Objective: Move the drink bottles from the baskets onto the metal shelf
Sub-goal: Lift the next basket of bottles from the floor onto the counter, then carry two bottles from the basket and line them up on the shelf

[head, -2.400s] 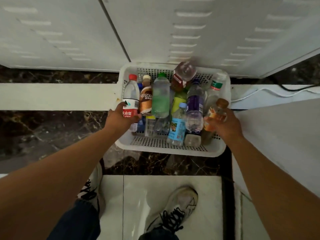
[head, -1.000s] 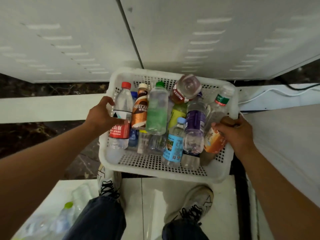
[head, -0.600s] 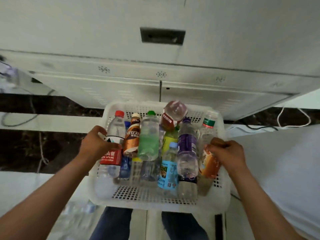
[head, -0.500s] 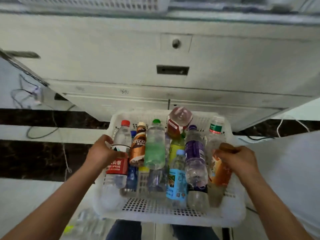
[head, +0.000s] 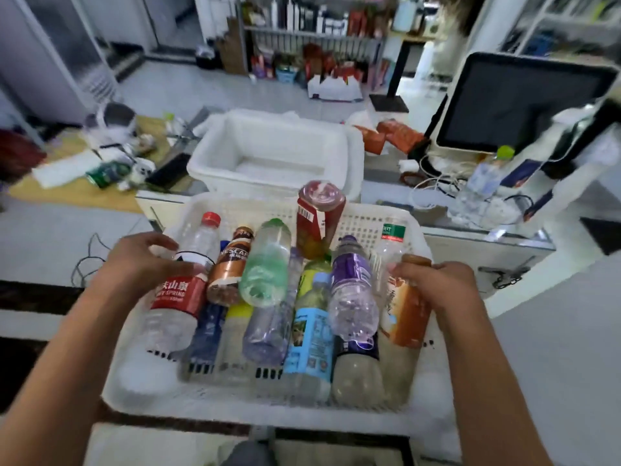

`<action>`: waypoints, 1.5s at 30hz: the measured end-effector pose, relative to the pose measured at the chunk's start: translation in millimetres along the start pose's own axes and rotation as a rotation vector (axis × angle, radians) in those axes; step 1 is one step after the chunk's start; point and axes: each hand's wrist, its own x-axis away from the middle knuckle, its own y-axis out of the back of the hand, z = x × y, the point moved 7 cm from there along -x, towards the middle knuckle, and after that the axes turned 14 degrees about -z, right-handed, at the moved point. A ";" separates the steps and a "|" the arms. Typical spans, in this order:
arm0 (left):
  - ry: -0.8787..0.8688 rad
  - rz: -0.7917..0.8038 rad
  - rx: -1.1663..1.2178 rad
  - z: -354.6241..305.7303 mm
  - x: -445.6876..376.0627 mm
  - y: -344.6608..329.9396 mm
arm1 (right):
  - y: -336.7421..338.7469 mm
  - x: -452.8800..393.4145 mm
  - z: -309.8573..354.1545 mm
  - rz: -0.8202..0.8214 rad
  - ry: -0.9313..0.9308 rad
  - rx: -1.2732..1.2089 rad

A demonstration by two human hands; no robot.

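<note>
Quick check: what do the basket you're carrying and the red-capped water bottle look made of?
Basket: white plastic, apparently matte; its walls are a moulded grid of holes. Red-capped water bottle: thin clear plastic, glossy and see-through, with a red printed label that looks like film.

White perforated plastic basket [head: 349, 223], clear plastic bottles [head: 268, 264]

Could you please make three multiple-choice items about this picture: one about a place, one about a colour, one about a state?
1. Where is the red-labelled water bottle in the front basket?
A. left side
B. right side
C. outside it

2. What colour is that bottle's cap?
A. green
B. red
C. purple

3. In what state is the white bin behind the basket?
A. full of bottles
B. covered by a lid
C. no bottles show inside

Answers: 1 A, it lies by the left hand. 2 B, the cap is red. 3 C, only its white inside shows.
</note>
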 end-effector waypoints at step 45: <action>-0.143 0.091 0.000 -269.7 -384.6 -48.3 | -240.2 -247.4 315.6 0.059 0.019 -0.124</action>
